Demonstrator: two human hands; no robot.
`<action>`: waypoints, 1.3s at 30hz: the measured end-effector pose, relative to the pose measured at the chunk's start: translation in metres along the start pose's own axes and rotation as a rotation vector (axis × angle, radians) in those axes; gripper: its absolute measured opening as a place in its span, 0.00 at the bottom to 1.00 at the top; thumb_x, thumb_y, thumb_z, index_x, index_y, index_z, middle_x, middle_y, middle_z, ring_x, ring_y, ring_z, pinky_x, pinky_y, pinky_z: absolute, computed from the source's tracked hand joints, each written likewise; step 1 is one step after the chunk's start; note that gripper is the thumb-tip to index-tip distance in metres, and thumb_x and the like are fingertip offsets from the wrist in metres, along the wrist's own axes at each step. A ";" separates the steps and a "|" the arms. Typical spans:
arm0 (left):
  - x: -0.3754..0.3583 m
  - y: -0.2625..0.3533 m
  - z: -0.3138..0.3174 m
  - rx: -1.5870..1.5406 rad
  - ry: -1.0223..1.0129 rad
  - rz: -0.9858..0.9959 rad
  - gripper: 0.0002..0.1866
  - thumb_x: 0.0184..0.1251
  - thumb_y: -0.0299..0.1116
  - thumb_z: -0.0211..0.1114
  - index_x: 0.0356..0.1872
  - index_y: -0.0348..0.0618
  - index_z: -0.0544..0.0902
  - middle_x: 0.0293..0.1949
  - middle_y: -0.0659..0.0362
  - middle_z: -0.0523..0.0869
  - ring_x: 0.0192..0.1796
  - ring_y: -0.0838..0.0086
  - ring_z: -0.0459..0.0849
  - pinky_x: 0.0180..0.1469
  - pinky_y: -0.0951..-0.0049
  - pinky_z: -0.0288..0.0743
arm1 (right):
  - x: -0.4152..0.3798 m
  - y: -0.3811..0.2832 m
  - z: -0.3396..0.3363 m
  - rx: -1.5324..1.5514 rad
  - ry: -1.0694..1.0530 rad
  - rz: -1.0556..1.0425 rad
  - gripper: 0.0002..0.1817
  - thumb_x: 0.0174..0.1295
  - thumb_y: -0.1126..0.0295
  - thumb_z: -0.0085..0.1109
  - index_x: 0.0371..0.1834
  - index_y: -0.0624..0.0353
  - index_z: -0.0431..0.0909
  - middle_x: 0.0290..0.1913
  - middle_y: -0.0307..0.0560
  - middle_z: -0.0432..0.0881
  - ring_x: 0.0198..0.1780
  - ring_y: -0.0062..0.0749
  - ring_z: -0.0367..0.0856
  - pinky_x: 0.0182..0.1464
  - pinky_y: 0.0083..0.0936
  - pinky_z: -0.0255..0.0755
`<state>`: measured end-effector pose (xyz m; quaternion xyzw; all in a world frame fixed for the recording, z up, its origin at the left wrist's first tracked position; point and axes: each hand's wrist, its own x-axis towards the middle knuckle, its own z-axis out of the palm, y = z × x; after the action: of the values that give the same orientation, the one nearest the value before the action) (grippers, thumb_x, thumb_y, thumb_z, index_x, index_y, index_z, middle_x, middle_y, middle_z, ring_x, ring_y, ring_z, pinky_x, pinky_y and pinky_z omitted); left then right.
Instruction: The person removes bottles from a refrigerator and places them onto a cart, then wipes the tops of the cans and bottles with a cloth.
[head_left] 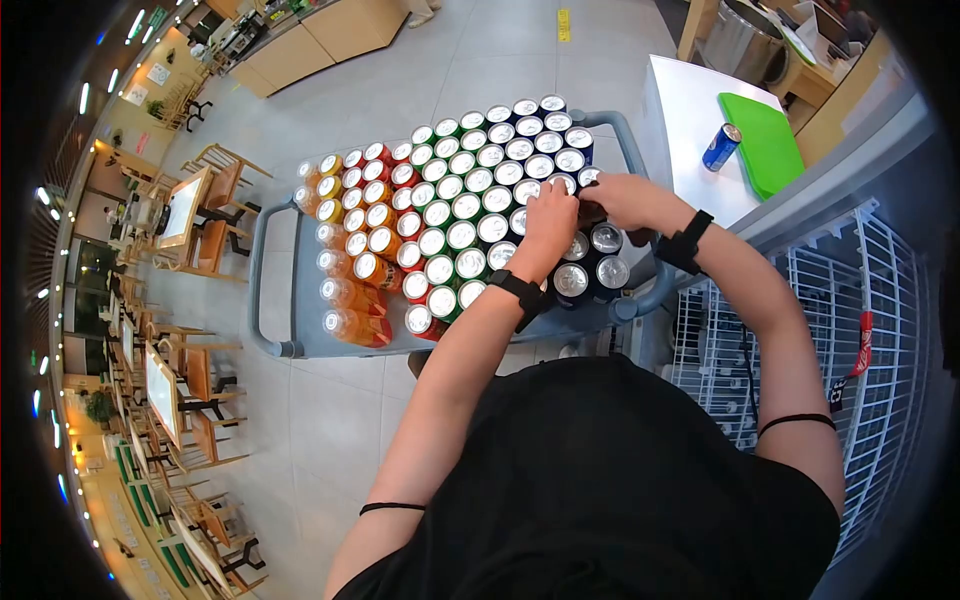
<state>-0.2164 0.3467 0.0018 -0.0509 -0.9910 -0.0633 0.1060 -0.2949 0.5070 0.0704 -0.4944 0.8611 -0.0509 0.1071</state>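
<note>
Rows of drink cans (pixel 461 234) stand upright, packed together on a grey cart (pixel 303 343) in front of me. Their sides show green, red, orange and dark blue. At the cart's right end, my left hand (pixel 552 214) has its fingers bent over the top of a dark-sided can (pixel 563 184). Beside it, my right hand (pixel 617 203) is closed with its fingers curled down at a neighbouring can, most of which my hand hides. Several dark cans (pixel 571 281) stand just below my hands, near the cart's handle.
Orange bottles (pixel 350 325) line the cart's left side. On a white counter (pixel 680 110) to the right are a blue can (pixel 722 147) and a green board (pixel 765 145). White wire racks (pixel 860 400) stand close on my right. Wooden tables and chairs (pixel 185 205) fill the left.
</note>
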 end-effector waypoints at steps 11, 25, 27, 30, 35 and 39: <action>-0.006 0.002 -0.006 -0.073 0.050 0.035 0.15 0.51 0.41 0.80 0.38 0.46 0.90 0.44 0.57 0.79 0.51 0.61 0.79 0.46 0.60 0.79 | -0.016 0.007 -0.007 0.118 -0.124 0.104 0.16 0.53 0.78 0.60 0.46 0.57 0.85 0.40 0.56 0.87 0.47 0.56 0.85 0.50 0.44 0.79; -0.005 0.001 -0.002 -0.017 0.017 0.032 0.16 0.53 0.36 0.77 0.44 0.48 0.89 0.46 0.56 0.79 0.54 0.59 0.78 0.47 0.60 0.79 | -0.005 0.009 0.007 0.179 0.050 0.037 0.19 0.52 0.79 0.58 0.49 0.56 0.85 0.42 0.58 0.87 0.48 0.54 0.85 0.50 0.44 0.79; -0.007 0.002 -0.005 -0.029 0.037 0.025 0.15 0.53 0.37 0.77 0.43 0.48 0.89 0.46 0.56 0.78 0.54 0.59 0.78 0.47 0.60 0.79 | -0.008 0.002 -0.009 0.128 -0.188 -0.034 0.19 0.54 0.80 0.58 0.50 0.58 0.84 0.41 0.55 0.86 0.46 0.55 0.84 0.52 0.45 0.78; -0.010 0.003 -0.007 -0.087 0.080 0.043 0.14 0.54 0.38 0.77 0.40 0.46 0.88 0.46 0.56 0.78 0.53 0.60 0.78 0.47 0.60 0.78 | -0.009 0.015 -0.026 0.199 -0.338 -0.038 0.23 0.53 0.76 0.62 0.55 0.56 0.83 0.49 0.54 0.87 0.52 0.53 0.85 0.55 0.40 0.78; -0.012 0.003 -0.009 -0.103 0.077 0.025 0.15 0.54 0.39 0.78 0.41 0.47 0.88 0.46 0.56 0.78 0.53 0.61 0.77 0.48 0.59 0.77 | -0.020 0.054 -0.046 0.352 -0.191 0.061 0.28 0.54 0.73 0.66 0.62 0.58 0.80 0.55 0.54 0.86 0.57 0.48 0.84 0.62 0.36 0.76; -0.010 0.002 -0.007 -0.089 0.070 0.048 0.16 0.55 0.40 0.78 0.43 0.46 0.88 0.46 0.57 0.78 0.53 0.61 0.77 0.48 0.59 0.78 | -0.015 0.061 -0.037 0.331 -0.044 0.134 0.28 0.54 0.74 0.65 0.63 0.59 0.79 0.56 0.55 0.86 0.59 0.50 0.83 0.63 0.37 0.76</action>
<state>-0.2048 0.3469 0.0062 -0.0769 -0.9814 -0.1064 0.1399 -0.3479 0.5502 0.0961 -0.4127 0.8693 -0.1737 0.2092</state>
